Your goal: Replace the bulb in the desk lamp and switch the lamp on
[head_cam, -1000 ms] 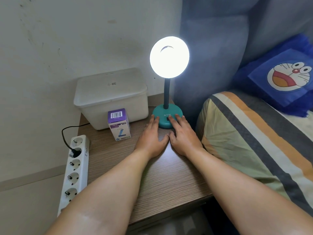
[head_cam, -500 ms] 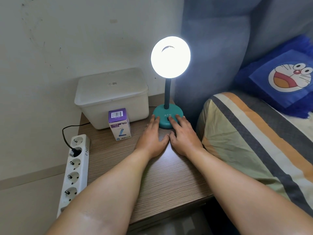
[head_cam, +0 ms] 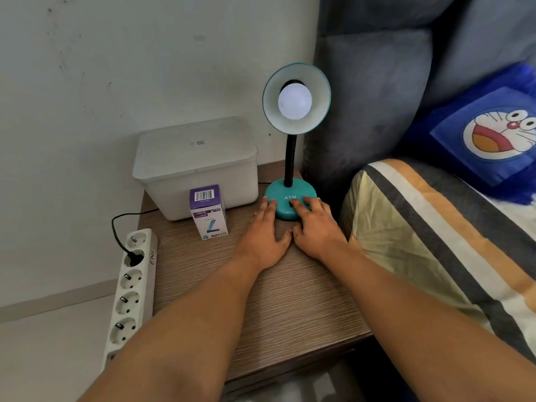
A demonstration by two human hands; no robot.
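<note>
A teal desk lamp (head_cam: pixel 290 195) stands at the back of the wooden bedside table (head_cam: pixel 261 300), its shade (head_cam: pixel 319 91) facing me. The white bulb (head_cam: pixel 295 101) in it is dark. My left hand (head_cam: pixel 265 236) lies flat on the table, fingertips touching the left of the lamp's base. My right hand (head_cam: pixel 314 227) rests beside it, its index finger on the black switch at the front of the base. Neither hand holds anything. A purple and white bulb box (head_cam: pixel 208 211) stands left of the lamp.
A white lidded plastic box (head_cam: pixel 197 166) sits behind the bulb box against the wall. A white power strip (head_cam: pixel 130 291) with one black plug in it hangs off the table's left edge. A striped pillow (head_cam: pixel 435 242) and a blue cartoon cushion (head_cam: pixel 487 137) lie to the right.
The lamp was lit in both earlier frames and is dark now. My right index finger stays on the switch; both hands have barely moved.
</note>
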